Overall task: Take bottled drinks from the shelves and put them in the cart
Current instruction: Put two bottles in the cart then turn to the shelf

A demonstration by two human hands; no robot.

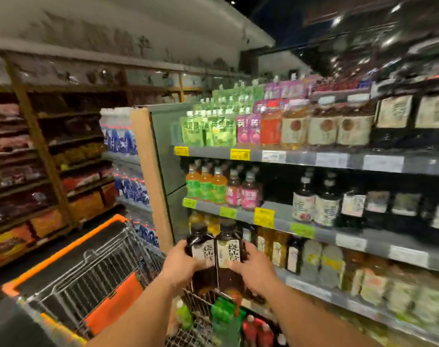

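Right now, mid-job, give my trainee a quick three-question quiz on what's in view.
1. True or false: each hand holds one dark bottle.
2. The cart stands: A) left of the shelves, B) right of the shelves, C) behind the person.
3. What colour is the cart's rim?

Key:
1. True: left hand and right hand grip two dark bottles side by side.
2. A: the cart is left of the shelves.
3. Orange.

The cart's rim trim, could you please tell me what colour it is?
Bright orange, on the cart's rim trim, clearest in the head view, the only one.
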